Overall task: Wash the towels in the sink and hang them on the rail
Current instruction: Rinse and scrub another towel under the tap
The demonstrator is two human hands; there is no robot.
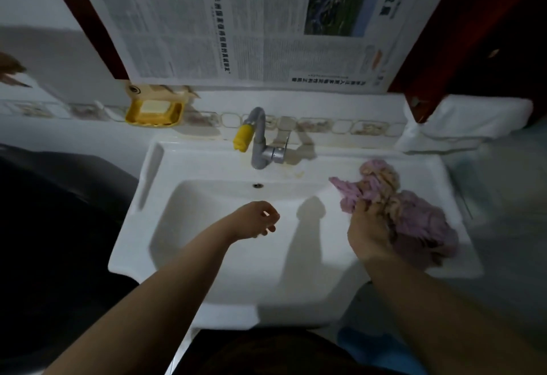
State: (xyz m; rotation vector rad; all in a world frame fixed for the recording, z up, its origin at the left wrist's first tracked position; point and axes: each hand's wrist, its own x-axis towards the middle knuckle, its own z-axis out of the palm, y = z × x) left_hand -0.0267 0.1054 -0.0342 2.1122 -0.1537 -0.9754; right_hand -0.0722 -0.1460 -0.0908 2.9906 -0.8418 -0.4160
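A crumpled pink and beige towel [414, 212] lies bunched on the right ledge of the white sink [207, 167]. My right hand [368, 231] grips the towel at its left side, fingers buried in the cloth. My left hand [260, 219] hovers over the middle of the basin with loosely curled fingers and holds nothing. The grey tap [260, 141] with a yellow nozzle [244, 138] stands at the back of the sink; no water runs from it. No rail is in view.
A yellow soap dish [154, 112] with a pale bar sits on the wall at the back left. Newspaper [251, 19] covers the wall above the sink. A dark bin or tub [59, 226] stands to the left. White folded cloth [473, 120] lies at the back right.
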